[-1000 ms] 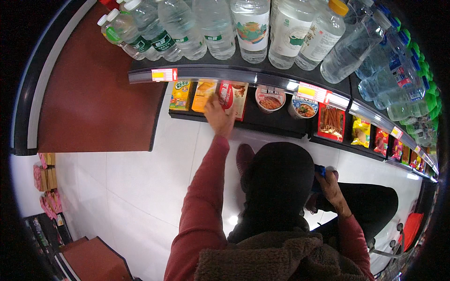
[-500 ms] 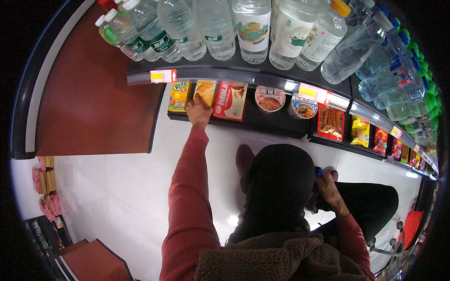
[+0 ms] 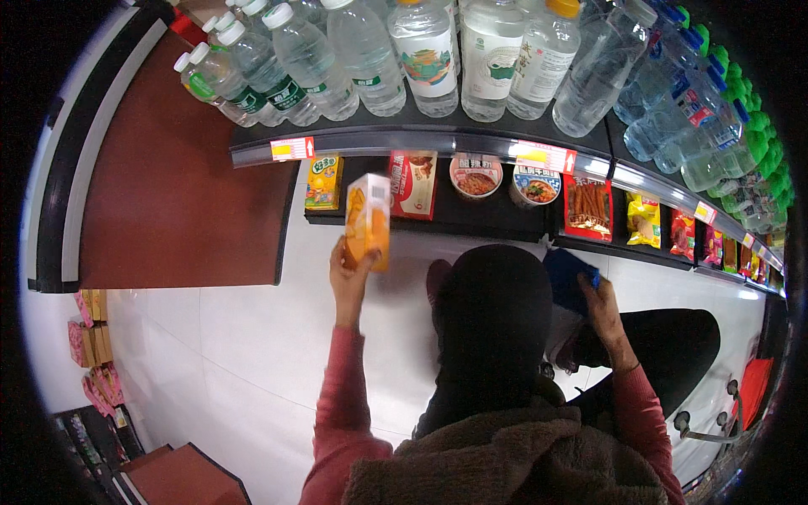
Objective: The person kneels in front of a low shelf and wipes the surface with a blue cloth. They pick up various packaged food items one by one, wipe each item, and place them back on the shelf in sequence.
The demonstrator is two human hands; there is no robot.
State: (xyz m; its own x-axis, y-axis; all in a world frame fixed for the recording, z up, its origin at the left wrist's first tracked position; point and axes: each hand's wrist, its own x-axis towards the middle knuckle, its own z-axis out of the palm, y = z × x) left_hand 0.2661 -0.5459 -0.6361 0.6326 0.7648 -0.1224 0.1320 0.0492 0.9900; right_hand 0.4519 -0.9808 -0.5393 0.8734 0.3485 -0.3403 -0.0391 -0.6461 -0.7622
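Note:
My left hand [image 3: 348,278] grips the lower end of a yellow-orange snack box [image 3: 367,220], held upright in the air in front of the low shelf [image 3: 454,223]. On that shelf a green-and-yellow box [image 3: 323,183] stands left of a gap, and a red-and-white box [image 3: 414,187] stands right of it. To the right, beside my knee, my right hand [image 3: 603,310] is closed on a blue cloth [image 3: 569,278], which hangs spread out. Part of the cloth is hidden behind my dark-clothed leg [image 3: 497,337].
Two instant noodle cups [image 3: 476,177] and several bagged snacks [image 3: 643,220] line the low shelf. Above it, an upper shelf [image 3: 438,141] with price tags juts out, crowded with water bottles [image 3: 374,63]. A brown panel [image 3: 181,185] stands at left, pink-and-brown packages [image 3: 88,341] beyond.
My left hand has lifted the yellow-orange box off the low shelf and drawn it toward me, leaving a gap. More of the blue cloth in my right hand now shows.

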